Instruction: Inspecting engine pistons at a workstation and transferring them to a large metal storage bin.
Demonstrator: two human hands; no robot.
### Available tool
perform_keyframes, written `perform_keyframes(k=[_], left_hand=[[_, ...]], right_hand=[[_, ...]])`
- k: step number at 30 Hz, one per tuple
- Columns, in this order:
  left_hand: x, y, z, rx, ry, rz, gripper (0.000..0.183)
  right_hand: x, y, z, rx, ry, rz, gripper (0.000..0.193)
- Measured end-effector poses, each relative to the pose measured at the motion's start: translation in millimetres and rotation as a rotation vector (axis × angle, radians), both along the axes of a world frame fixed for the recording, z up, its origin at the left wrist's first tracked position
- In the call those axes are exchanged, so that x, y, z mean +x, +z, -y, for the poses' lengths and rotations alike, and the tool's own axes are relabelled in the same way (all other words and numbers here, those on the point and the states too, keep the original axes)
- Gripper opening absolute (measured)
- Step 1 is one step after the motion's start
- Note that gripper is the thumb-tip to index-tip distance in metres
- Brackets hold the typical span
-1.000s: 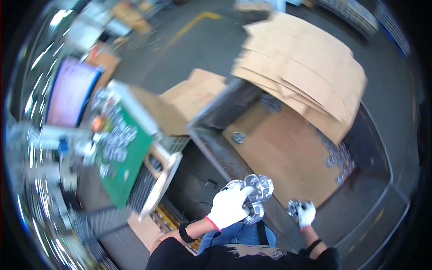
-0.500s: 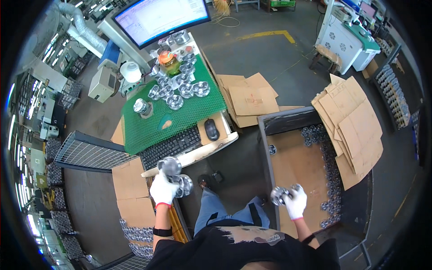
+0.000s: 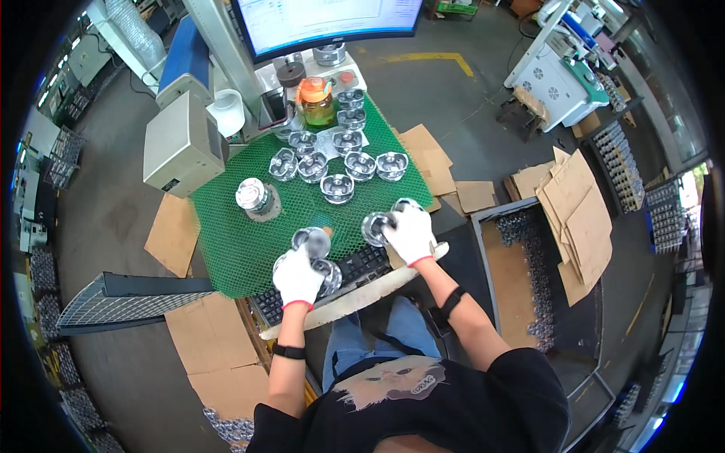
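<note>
At worktop (image 3: 349, 297), over keyboard (image 3: 362, 266): metal parts (image 3: 314, 242) gripped in curled left hand (image 3: 297, 280); by keyboard's right end, other parts (image 3: 374, 229) in curled right hand (image 3: 410, 235).

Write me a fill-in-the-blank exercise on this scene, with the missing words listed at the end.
1. The left hand and right hand, both holding metal parts, are gloved mainly in the colour ____.
2. The mesh mat is coloured ____.
3. The lid of the bottle is coloured ____.
4. The dark bin stands on the person's ____ side.

Missing words: white; green; orange; right.
</note>
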State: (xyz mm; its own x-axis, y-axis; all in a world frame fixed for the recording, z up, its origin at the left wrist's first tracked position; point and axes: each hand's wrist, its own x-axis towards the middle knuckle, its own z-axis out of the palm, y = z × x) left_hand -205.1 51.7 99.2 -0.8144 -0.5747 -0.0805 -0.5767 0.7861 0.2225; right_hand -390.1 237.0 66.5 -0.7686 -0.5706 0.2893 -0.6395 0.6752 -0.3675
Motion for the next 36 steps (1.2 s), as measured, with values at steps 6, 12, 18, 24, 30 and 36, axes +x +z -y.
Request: perform_keyframes(k=[6, 12, 18, 24, 30, 36], left_hand=[[-46.3, -37.0, 19.8, -0.033, 0.012, -0.097, 0.041], [-43.9, -18.9, -1.7, 0.039, 0.182, -0.128, 0.055], [-16.9, -6.8, 5.6, 0.126, 0.631, -0.086, 0.060], [-27.1, -22.4, 49.5, -0.028, 0.748, -0.167, 0.061], [1.4, -57.1, 88.4, 0.491, 0.718, -0.526, 0.059], [100.6, 22.9, 105.9, 1.847, 0.996, -1.335, 0.080]], right_hand=[[-29.3, -13.5, 62.2, 0.024, -0.023, -0.102, 0.017], [-38.8, 9.3, 54.7, -0.105, 0.151, 0.041, 0.029], [-37.4, 34.4, -5.6, -0.041, 0.424, 0.029, 0.037], [-13.5, 31.1, -26.6, -0.037, 0.614, 0.188, 0.026], [35.3, 31.8, 11.1, -0.086, 0.700, 0.256, 0.019], [97.9, 14.7, 57.4, -0.085, 0.541, 0.354, 0.017]])
